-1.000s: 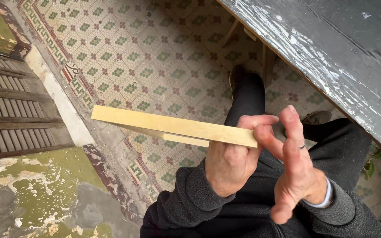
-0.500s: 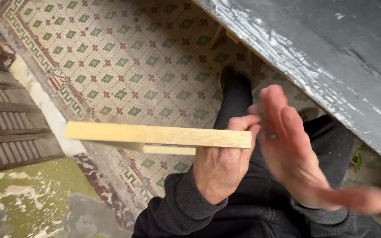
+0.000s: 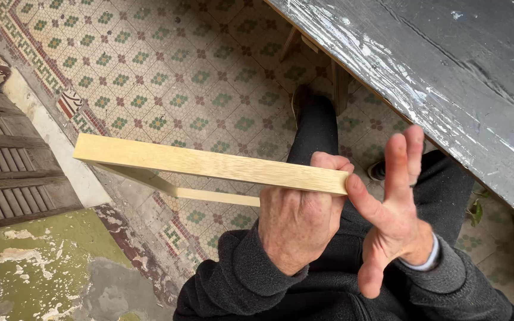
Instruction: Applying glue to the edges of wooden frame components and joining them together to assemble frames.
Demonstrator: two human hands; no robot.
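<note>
- The left hand [image 3: 295, 229] grips one end of the pale wooden frame [image 3: 209, 166], held level above the tiled floor [image 3: 168, 71].
- The right hand [image 3: 391, 208], spread wide and holding nothing, sits just beside that end.
- Risk: held at one end only, the frame could tip, slip or knock the dark counter [image 3: 447, 65].

Showing pale yellow on the wooden frame [image 3: 209, 163], green-and-maroon mosaic florets on the cream floor tiles [image 3: 168, 77], flaking white paint on the charcoal tabletop [image 3: 447, 65], dark grey sleeves [image 3: 257, 279].
</note>
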